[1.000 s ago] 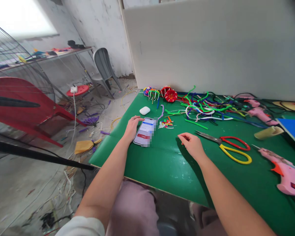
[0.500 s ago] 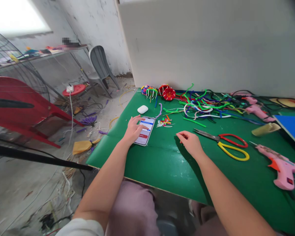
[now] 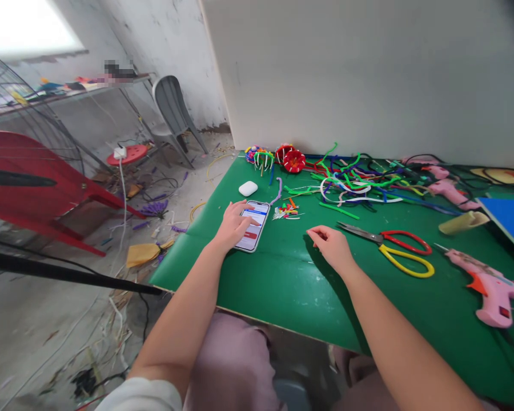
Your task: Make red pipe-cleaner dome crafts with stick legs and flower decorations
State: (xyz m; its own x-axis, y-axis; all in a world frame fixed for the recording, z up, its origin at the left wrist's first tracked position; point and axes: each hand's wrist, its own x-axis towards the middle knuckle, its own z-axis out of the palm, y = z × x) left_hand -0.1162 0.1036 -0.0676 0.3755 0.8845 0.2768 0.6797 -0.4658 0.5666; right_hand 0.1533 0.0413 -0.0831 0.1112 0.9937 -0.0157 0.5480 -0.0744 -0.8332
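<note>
A smartphone (image 3: 254, 240) with a lit screen lies on the green tabletop (image 3: 261, 285). Over its left side rests my left hand (image 3: 233, 224), open, its outstretched fingers at the screen. My right hand (image 3: 330, 245) is on the table to the right of the phone, thumb and fingers pressed together; whether something small is between them I cannot make out. Just beyond the right hand lie scissors (image 3: 377, 237) with one red and one yellow handle. Small colourful pieces with white stems (image 3: 286, 212) sit past the phone, and a white earbud case (image 3: 248, 188) stands beyond the left hand.
Tangled pipe cleaners (image 3: 351, 180) and red decorated pieces (image 3: 294, 161) line the back edge by the pale panel (image 3: 346, 74). A pink glue gun (image 3: 494, 285), a tan tube (image 3: 462, 222) and a blue board (image 3: 509, 220) are at right. A red chair (image 3: 38, 182) stands left.
The fingers of my left hand have shifted very slightly over the phone screen. My right hand keeps its place, and the view has tilted a little.
</note>
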